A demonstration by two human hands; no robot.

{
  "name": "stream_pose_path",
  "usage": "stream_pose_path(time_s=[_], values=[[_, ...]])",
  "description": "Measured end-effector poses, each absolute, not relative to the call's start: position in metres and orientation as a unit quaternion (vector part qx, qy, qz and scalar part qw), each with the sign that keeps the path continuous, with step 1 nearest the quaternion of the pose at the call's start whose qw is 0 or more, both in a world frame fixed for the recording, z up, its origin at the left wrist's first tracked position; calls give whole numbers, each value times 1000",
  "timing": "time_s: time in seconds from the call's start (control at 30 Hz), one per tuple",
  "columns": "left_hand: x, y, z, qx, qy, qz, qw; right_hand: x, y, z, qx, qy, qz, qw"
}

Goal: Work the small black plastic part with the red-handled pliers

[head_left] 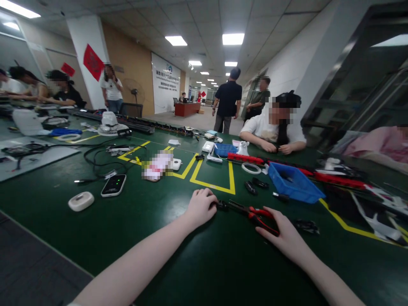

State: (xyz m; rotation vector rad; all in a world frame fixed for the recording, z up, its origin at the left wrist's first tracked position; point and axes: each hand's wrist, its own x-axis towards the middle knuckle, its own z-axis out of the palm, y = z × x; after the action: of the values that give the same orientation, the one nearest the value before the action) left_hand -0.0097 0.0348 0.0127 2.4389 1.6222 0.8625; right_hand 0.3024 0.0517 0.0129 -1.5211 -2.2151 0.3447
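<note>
A pair of long-nosed pliers [263, 217] with red and black handles lies low over the green table, jaws toward the left. My right hand [282, 231] grips the handles, which are spread apart. My left hand [201, 207] is closed, its fingers bent around one end of a small black part [222, 205]. The tip of the pliers meets that part or lies right beside it; I cannot tell whether the jaws are clamped on it. Small black pieces [251, 187] lie beyond the pliers, and a dark bundle [306, 226] lies to the right of my right hand.
A blue bin [295, 182] stands at the right, near red strips [245, 159]. Toward the left are a phone [158, 165], a black device with green lights [114, 185], a white oval case [80, 201] and black cables [92, 157]. A co-worker [274, 127] sits across the table.
</note>
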Motion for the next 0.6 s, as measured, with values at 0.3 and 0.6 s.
stream_pose_path(time_s=[0.3,0.6], values=[[-8,38,16,794,524,289,104,294,81,33,-463,-877,71,110],[-9,41,19,763,543,290,198,289,110,39,-413,-905,43,94]])
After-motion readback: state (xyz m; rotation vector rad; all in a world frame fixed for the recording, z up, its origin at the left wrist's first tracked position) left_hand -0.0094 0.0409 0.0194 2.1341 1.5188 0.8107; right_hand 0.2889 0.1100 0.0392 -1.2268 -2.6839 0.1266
